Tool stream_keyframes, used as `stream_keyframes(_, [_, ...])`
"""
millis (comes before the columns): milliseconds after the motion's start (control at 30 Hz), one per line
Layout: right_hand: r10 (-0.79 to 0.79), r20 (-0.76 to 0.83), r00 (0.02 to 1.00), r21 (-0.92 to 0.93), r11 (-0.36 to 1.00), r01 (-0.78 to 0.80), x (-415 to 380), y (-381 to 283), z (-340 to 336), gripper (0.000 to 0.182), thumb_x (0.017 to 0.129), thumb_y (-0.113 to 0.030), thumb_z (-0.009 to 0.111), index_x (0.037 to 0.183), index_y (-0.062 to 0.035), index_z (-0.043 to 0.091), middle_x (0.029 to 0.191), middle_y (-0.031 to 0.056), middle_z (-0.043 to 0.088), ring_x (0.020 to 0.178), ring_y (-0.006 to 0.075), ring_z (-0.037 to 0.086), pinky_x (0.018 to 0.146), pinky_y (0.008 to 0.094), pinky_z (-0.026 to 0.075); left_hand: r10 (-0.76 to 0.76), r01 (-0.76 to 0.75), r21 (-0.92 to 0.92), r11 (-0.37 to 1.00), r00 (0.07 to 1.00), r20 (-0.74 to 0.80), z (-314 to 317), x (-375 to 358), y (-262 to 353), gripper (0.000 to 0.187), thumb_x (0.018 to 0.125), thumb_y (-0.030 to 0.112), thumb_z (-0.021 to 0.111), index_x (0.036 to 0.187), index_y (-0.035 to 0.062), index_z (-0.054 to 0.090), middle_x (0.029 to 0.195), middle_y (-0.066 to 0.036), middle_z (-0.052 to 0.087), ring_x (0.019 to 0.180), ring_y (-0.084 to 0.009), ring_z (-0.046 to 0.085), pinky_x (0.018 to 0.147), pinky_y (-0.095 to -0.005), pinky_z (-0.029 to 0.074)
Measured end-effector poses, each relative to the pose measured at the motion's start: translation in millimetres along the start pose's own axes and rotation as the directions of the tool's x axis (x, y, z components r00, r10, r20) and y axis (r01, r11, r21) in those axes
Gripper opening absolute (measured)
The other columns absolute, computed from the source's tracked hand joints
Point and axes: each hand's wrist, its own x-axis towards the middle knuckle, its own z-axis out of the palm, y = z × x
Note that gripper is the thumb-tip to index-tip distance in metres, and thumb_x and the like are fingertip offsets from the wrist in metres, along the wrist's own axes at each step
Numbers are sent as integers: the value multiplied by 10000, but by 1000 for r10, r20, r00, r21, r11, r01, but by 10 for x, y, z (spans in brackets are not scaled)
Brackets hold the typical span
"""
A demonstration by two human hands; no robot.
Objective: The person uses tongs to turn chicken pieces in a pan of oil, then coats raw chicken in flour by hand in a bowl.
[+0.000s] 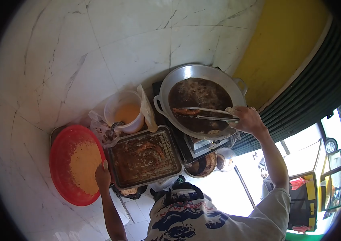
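Observation:
My right hand [246,120] is closed around the handle end of metal tongs [218,117], held over a large two-handled wok [174,82]. Between the tong tips is a browned piece of food [184,112], just above or touching the dark, bubbling oil [200,94]. A small pale piece [214,131] shows at the oil's near edge. Over on the left, my left hand [103,176] grips the rim of a red basin [64,176], which is tilted and holds pale yellow powder [85,166]. Some of its fingers are hidden.
Between basin and wok sits a tray with a wire rack [138,174], with a browned piece on it. Behind it stand a tub of orange liquid [127,113] and a plastic bag [105,130]. A stove [198,148] supports the wok; a pot [202,165] is below. Parked vehicles are at right.

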Motion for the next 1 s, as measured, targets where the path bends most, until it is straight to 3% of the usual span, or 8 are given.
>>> stream_keyframes(100, [-28,1,1000,125,992,28,53,-226,-109,402,678,-299,762,1014,-96,674,875,60,659,761,192,655,694,308,550,-25,24,4,1000,1000,10,-15,-10,3,608,930,531,355,1043,-14,601,1008,-247,619,984,-428,564,832,-479,438])
stream_keyframes(200, [-193,-23,981,91,977,195,126,-562,-128,428,713,-314,731,1063,-85,641,881,41,642,768,168,650,641,294,542,-7,7,18,1000,1000,28,-29,-12,15,555,939,485,372,1079,2,607,1040,-241,614,998,-424,561,845,-468,431])
stream_keyframes(267, [-302,81,950,-86,947,308,178,-849,-133,444,736,-327,707,1099,-97,601,880,20,613,773,145,642,611,297,531,14,-14,-3,1000,1000,-1,-13,-14,17,564,939,491,369,1100,2,601,1057,-243,609,1011,-422,556,860,-458,430])
stream_keyframes(300, [-300,44,953,-41,952,302,203,-991,-82,247,752,-218,671,951,-78,634,807,47,614,765,171,657,602,315,523,13,-13,1,1000,1000,-1,-11,-12,10,564,939,491,369,1100,2,601,1057,-243,609,1011,-422,556,860,-458,430])
stream_keyframes(533, [-389,112,914,-69,915,398,415,-1419,284,146,694,-173,676,799,-81,635,797,59,623,747,187,659,577,315,512,-1,0,19,1000,1000,21,-46,-29,18,628,929,550,343,1095,-2,593,1041,-247,610,1000,-427,557,849,-470,435])
stream_keyframes(833, [-189,-54,980,-15,982,189,180,-881,-312,447,712,-296,739,1053,-37,608,890,68,625,776,206,660,625,323,533,-27,27,20,999,999,38,-21,-1,5,660,920,581,331,1109,1,585,1066,-243,603,1023,-425,551,864,-482,434])
stream_keyframes(900, [2,6,1000,-41,999,-2,77,-725,-469,492,687,-284,762,1082,-35,605,878,79,627,790,211,662,662,326,540,-22,21,18,1000,999,49,-12,15,2,659,919,580,335,1123,4,582,1081,-241,600,1031,-423,549,870,-481,432])
stream_keyframes(1000, [129,51,990,-129,984,-122,-17,-513,-606,524,654,-288,784,1072,-27,605,860,93,627,780,215,663,676,333,544,-15,14,6,1000,1000,22,9,12,-4,650,919,572,348,1142,6,577,1092,-242,598,1041,-420,546,878,-476,429])
